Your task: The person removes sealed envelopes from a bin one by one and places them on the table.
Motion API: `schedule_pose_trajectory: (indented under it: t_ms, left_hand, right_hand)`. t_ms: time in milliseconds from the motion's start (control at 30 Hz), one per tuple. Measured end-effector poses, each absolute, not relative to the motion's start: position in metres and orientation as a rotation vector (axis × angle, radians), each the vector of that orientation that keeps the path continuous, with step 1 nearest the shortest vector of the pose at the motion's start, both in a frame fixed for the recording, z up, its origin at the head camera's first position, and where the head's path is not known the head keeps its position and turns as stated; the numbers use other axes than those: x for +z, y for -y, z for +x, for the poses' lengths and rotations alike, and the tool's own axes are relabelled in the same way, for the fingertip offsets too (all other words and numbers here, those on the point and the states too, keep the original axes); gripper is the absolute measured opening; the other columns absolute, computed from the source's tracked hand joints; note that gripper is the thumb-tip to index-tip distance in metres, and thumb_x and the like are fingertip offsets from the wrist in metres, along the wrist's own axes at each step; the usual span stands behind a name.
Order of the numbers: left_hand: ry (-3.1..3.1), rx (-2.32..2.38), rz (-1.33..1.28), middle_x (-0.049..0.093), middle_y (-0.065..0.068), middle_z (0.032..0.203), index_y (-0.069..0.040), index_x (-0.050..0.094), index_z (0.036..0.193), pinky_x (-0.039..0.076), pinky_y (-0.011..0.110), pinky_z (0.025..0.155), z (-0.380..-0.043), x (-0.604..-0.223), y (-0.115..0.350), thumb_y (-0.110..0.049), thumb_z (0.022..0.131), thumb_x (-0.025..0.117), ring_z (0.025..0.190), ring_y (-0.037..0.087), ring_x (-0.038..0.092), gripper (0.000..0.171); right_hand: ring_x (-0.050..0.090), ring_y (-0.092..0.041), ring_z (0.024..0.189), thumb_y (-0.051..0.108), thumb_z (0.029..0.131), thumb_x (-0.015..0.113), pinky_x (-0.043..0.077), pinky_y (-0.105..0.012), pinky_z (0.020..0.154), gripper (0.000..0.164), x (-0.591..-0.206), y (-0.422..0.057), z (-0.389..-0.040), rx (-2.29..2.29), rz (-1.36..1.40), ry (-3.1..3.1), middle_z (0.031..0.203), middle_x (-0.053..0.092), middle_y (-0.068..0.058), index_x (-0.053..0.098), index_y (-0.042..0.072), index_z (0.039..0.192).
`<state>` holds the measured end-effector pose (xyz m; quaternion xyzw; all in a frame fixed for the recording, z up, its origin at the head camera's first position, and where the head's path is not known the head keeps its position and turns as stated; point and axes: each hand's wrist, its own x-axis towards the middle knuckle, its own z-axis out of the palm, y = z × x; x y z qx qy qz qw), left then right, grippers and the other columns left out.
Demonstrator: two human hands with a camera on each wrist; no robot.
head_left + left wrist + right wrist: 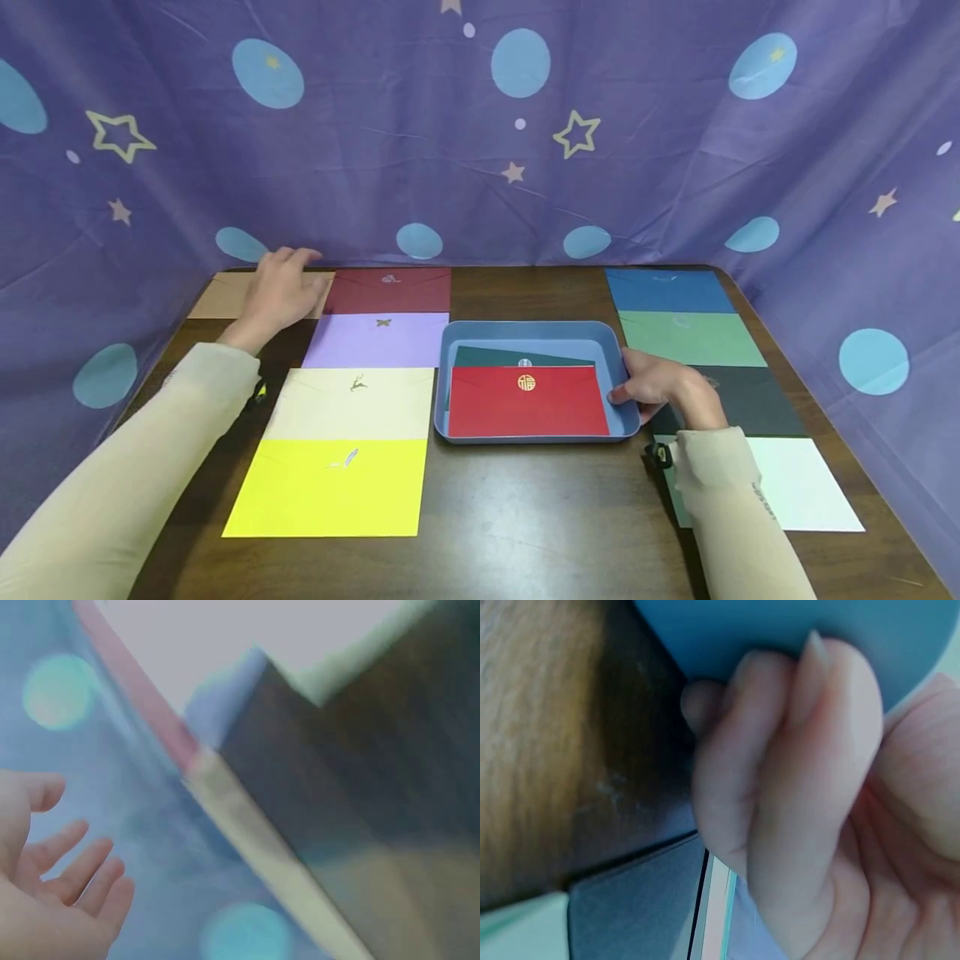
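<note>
At the right wall of a blue tray (pixel 536 331), my right hand (pixel 652 382) grips the rim with the thumb inside. In the right wrist view its curled fingers (pixel 810 787) press against the tray's outer side. Inside the tray lies a red envelope (pixel 525 408) with a gold emblem, partly covering a dark green envelope (pixel 480 357). My left hand (pixel 281 287) hovers over the back left, holding nothing, its fingers loosely bent. Nearest to it are a tan envelope (pixel 221 296), partly hidden by the hand, and a maroon envelope (pixel 397 293).
Down the left side run lavender (pixel 382 342), cream (pixel 348 412) and yellow (pixel 330 500) envelopes. On the right are blue (pixel 667 292), green (pixel 693 337), black (pixel 757 400) and pale mint (pixel 806 483) ones. A purple curtain (pixel 390 167) hangs behind the wooden table (pixel 495 533).
</note>
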<state>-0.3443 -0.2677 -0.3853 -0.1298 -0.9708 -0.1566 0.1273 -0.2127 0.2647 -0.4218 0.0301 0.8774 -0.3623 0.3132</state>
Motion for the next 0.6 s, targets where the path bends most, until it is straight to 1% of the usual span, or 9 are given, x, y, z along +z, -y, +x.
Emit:
schedule_pose_trajectory:
  t_ms: [100, 233, 333, 367, 500, 567, 600]
  left_hand:
    - [2.759, -0.451, -0.514, 0.058, 0.02, 0.116, -0.005, 0.06, 0.12, 0.038, 0.055, 0.088, -0.335, -0.376, 0.235, -0.022, 0.092, 0.059, 0.107, 0.041, 0.046, 0.033]
    - [2.714, -0.432, -0.709, 0.064, 0.011, 0.107, -0.01, 0.064, 0.111, 0.043, 0.048, 0.084, -0.315, -0.368, 0.193, -0.023, 0.09, 0.062, 0.1, 0.033, 0.051, 0.025]
    - [2.71, -0.423, -0.851, 0.065, 0.005, 0.106, -0.013, 0.066, 0.109, 0.046, 0.045, 0.083, -0.297, -0.367, 0.164, -0.024, 0.089, 0.065, 0.098, 0.027, 0.054, 0.024]
    - [2.712, -0.421, -0.9, 0.065, 0.004, 0.106, -0.013, 0.066, 0.11, 0.046, 0.045, 0.086, -0.291, -0.367, 0.156, -0.024, 0.088, 0.065, 0.099, 0.025, 0.055, 0.024]
    - [2.747, -0.424, -1.069, 0.065, 0.002, 0.103, -0.014, 0.066, 0.111, 0.047, 0.042, 0.085, -0.272, -0.373, 0.129, -0.025, 0.087, 0.068, 0.096, 0.02, 0.056, 0.026]
    - [2.774, -0.421, -1.141, 0.065, 0.002, 0.103, -0.013, 0.066, 0.111, 0.048, 0.04, 0.084, -0.266, -0.379, 0.118, -0.025, 0.087, 0.068, 0.094, 0.019, 0.055, 0.027]
    - [2.788, -0.417, -1.174, 0.065, 0.002, 0.103, -0.013, 0.067, 0.112, 0.048, 0.038, 0.081, -0.263, -0.383, 0.114, -0.025, 0.087, 0.069, 0.093, 0.018, 0.054, 0.028]
  right_hand:
    - [0.057, -0.029, 0.089, 0.013, 0.084, 0.07, 0.057, -0.038, 0.062, 0.068, -0.421, -0.265, -0.213, -0.958, 0.085, -2.311, 0.116, 0.044, -0.021, 0.024, 0.0, 0.133]
    - [0.057, -0.029, 0.089, 0.012, 0.085, 0.069, 0.057, -0.038, 0.062, 0.067, -0.421, -0.265, -0.212, -0.961, 0.082, -2.312, 0.116, 0.044, -0.021, 0.024, 0.0, 0.133]
    - [0.057, -0.029, 0.089, 0.012, 0.085, 0.069, 0.057, -0.038, 0.062, 0.066, -0.421, -0.265, -0.212, -0.958, 0.076, -2.315, 0.117, 0.044, -0.021, 0.025, 0.0, 0.132]
    - [0.057, -0.029, 0.089, 0.013, 0.085, 0.07, 0.056, -0.038, 0.062, 0.067, -0.421, -0.264, -0.213, -0.955, 0.076, -2.318, 0.117, 0.044, -0.021, 0.025, 0.0, 0.132]
    - [0.057, -0.029, 0.089, 0.013, 0.084, 0.071, 0.056, -0.038, 0.062, 0.067, -0.421, -0.264, -0.213, -0.954, 0.077, -2.316, 0.117, 0.044, -0.021, 0.025, 0.0, 0.132]
    - [0.057, -0.029, 0.089, 0.014, 0.084, 0.071, 0.057, -0.038, 0.063, 0.067, -0.422, -0.265, -0.213, -0.956, 0.083, -2.315, 0.116, 0.045, -0.02, 0.026, 0.0, 0.131]
    - [0.057, -0.029, 0.09, 0.013, 0.084, 0.071, 0.057, -0.038, 0.063, 0.066, -0.422, -0.265, -0.213, -0.957, 0.084, -2.315, 0.116, 0.045, -0.02, 0.027, 0.0, 0.131]
